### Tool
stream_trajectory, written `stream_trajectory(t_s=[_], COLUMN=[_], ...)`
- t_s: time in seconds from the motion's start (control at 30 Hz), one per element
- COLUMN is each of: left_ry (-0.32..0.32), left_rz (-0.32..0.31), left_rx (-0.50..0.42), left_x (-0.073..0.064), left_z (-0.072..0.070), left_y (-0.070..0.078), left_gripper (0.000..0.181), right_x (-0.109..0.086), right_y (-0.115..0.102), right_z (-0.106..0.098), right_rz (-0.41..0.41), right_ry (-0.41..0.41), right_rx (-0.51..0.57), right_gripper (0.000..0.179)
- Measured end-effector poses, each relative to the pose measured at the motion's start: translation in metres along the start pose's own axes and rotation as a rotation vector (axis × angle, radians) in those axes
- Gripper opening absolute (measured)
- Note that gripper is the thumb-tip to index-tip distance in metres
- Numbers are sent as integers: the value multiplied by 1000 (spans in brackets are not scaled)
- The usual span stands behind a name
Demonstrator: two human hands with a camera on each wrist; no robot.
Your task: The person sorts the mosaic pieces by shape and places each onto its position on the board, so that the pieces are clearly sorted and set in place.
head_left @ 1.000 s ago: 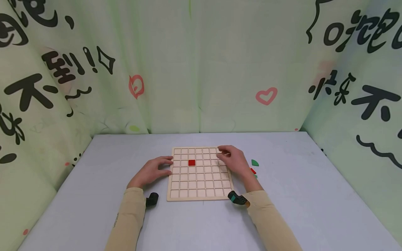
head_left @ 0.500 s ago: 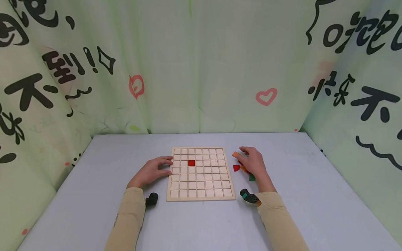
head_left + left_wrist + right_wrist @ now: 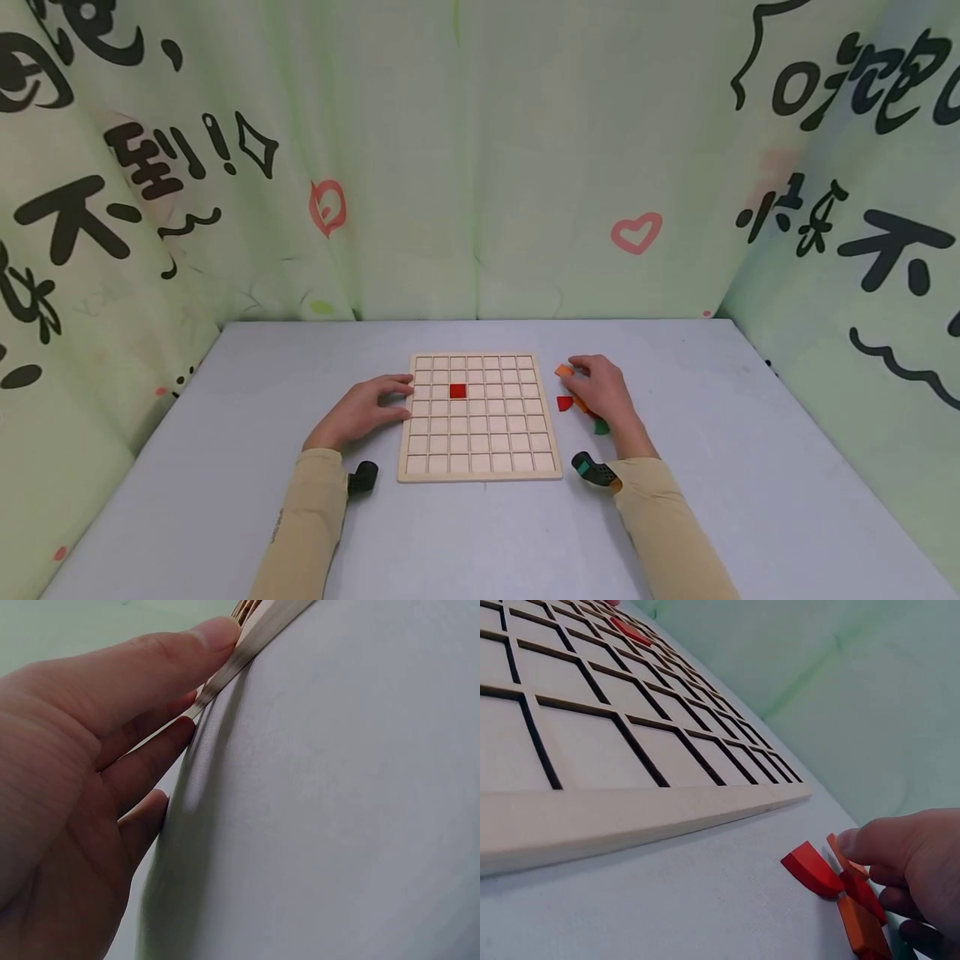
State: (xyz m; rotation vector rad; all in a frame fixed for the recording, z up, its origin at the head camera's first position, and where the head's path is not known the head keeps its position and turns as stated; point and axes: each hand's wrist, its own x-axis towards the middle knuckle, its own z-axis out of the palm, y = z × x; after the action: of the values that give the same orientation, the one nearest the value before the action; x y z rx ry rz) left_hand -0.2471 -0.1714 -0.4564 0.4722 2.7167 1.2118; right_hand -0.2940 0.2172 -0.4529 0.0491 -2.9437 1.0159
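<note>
1. Curtain (image 3: 480,167): pale green, black lettering, red hearts; twelve o'clock, continuing along both flanks.
2. Table (image 3: 420,542): white top.
3. Board (image 3: 480,477): light wood, gridded into square cells; flat on the table. Positions below are read from its middle, head view.
4. Left hand (image 3: 365,406): nine o'clock; thumb and fingers loosely extended, touching the board's edge, gripping nothing.
5. Right hand (image 3: 602,387): towards three o'clock, off the board; thumb against an orange piece (image 3: 561,369) at two o'clock, other fingers curled behind; cannot tell whether it is pinched.
6. Wrist devices, black: one (image 3: 363,477) at eight o'clock, one (image 3: 595,471) at four.
7. Loose pieces, near three o'clock: curved-edged red piece (image 3: 812,871); orange block (image 3: 861,922), partly behind the hand in head view; second red piece (image 3: 864,896), between the orange ones; green piece (image 3: 602,427), by the right wrist.
8. Red square (image 3: 457,391): on the board, between ten and eleven o'clock.
</note>
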Motion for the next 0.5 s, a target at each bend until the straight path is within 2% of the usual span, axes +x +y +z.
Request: stream_trajectory(t_s=[0.23, 0.5], left_ry=[-5, -3], left_rz=[-4, -8], left_rx=[1, 6], left_x=[-1, 0], left_z=[1, 0], left_y=[1, -1], left_gripper=[42, 42], right_x=[2, 2], right_y=[-5, -9], right_z=[8, 10], right_rz=[-59, -86], right_ry=[18, 23], right_rx=[-41, -53], right_gripper=[37, 31])
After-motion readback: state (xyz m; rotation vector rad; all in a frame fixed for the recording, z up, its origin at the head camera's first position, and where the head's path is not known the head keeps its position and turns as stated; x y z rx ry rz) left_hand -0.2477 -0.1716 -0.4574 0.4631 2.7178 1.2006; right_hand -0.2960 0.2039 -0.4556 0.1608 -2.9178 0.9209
